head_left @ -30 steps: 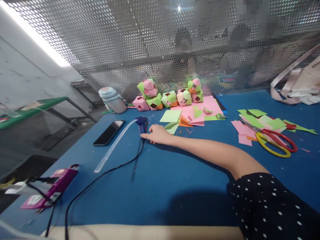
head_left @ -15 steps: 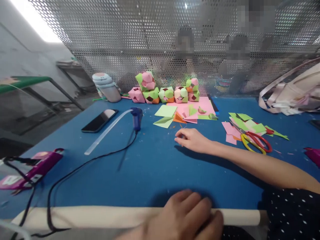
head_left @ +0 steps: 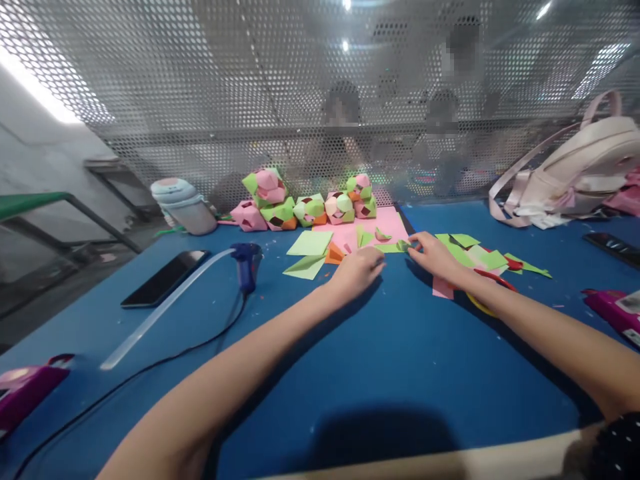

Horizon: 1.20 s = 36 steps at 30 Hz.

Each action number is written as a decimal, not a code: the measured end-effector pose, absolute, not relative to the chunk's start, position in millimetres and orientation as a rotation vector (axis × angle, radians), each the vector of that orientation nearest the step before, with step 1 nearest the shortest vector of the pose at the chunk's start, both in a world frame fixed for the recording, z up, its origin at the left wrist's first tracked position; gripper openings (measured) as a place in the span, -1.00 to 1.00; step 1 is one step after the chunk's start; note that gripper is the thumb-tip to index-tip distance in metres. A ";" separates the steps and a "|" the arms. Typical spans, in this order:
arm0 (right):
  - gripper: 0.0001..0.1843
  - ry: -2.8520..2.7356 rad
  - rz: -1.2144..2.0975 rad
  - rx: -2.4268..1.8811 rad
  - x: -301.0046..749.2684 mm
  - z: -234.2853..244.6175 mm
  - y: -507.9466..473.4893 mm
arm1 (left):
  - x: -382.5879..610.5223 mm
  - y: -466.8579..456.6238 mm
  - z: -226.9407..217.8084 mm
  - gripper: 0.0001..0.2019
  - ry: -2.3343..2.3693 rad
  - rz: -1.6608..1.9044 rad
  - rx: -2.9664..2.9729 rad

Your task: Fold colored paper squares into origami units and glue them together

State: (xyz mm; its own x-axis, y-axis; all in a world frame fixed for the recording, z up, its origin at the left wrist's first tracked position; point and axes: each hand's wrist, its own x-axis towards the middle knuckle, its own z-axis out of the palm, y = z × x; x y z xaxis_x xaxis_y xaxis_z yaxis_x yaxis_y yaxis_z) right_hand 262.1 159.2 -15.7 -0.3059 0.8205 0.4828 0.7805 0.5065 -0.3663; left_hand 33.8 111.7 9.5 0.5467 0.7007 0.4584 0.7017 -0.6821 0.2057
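My left hand (head_left: 356, 272) is at the near edge of a pink paper sheet (head_left: 395, 223), its fingers curled together. Whatever they may hold is too small to make out. My right hand (head_left: 434, 255) reaches in from the right, thumb and forefinger apart, at a small folded green paper piece (head_left: 403, 246). That piece lies at the end of a green strip; whether the fingertips touch it is unclear. Beside my left hand are an orange folded paper (head_left: 334, 253) and light green paper squares (head_left: 309, 244). Red-and-yellow scissors (head_left: 495, 280) are partly hidden under my right forearm.
Folded paper balls (head_left: 280, 213) are stacked along the perforated metal screen. At left are a blue glue gun (head_left: 246, 267) with its cord, a phone (head_left: 165, 279) and a bottle (head_left: 185, 205). Paper scraps (head_left: 493, 259), a backpack (head_left: 580, 173) and a purple case (head_left: 617, 313) are at right.
My left hand has moved from the table's front edge up to the pink sheet. My right hand has gone towards the small green piece. The view has shifted to the right.
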 end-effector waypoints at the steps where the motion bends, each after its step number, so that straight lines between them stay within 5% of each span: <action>1: -0.73 -2.138 0.070 -1.319 263.5 -17.2 164.0 | 35.7 128.0 8.7 -0.83 -1.282 -0.820 -2.730; 16: -0.83 -2.246 0.024 -1.316 257.9 -12.2 166.0 | 51.1 200.3 -1.6 -0.76 -1.466 -0.697 -2.624; 22: -0.84 -1.984 0.652 -1.310 252.3 19.9 133.4 | 20.2 142.2 24.4 -0.83 -1.525 -1.390 -2.850; 30: -0.76 -1.732 1.364 -1.175 233.2 21.7 97.5 | -4.5 87.6 21.2 -0.89 -2.525 -2.215 -2.958; 36: -0.75 -1.837 1.538 -1.126 224.7 8.3 94.8 | -8.5 84.7 3.1 -0.81 -2.894 -2.151 -2.918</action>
